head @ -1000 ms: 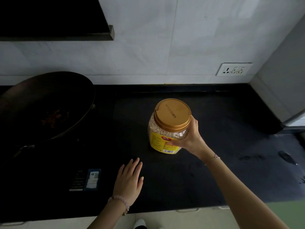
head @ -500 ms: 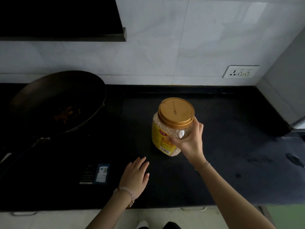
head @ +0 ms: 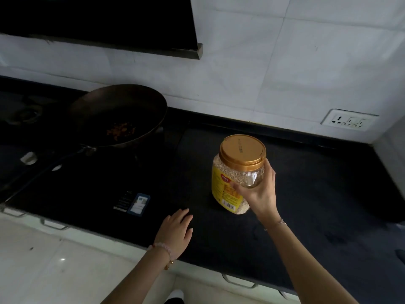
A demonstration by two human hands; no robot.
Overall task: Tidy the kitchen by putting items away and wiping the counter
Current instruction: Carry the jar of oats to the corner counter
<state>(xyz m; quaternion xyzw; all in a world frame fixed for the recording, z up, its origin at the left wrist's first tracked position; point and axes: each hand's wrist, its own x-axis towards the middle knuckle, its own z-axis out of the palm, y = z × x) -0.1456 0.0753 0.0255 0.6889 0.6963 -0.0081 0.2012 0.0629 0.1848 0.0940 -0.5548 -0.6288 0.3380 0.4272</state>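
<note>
Gripping the jar [head: 237, 174] just under its gold lid [head: 242, 150], my right hand [head: 259, 191] wraps its right side; it stands upright on the dark surface [head: 317, 194]. My left hand [head: 175, 233] lies flat and open, near, to its left.

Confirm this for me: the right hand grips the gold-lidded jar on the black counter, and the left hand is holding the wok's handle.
Not quite. In the head view the left hand lies flat on the black counter near its front edge, well clear of the wok. The rest stands: the right hand grips the gold-lidded jar.
</note>
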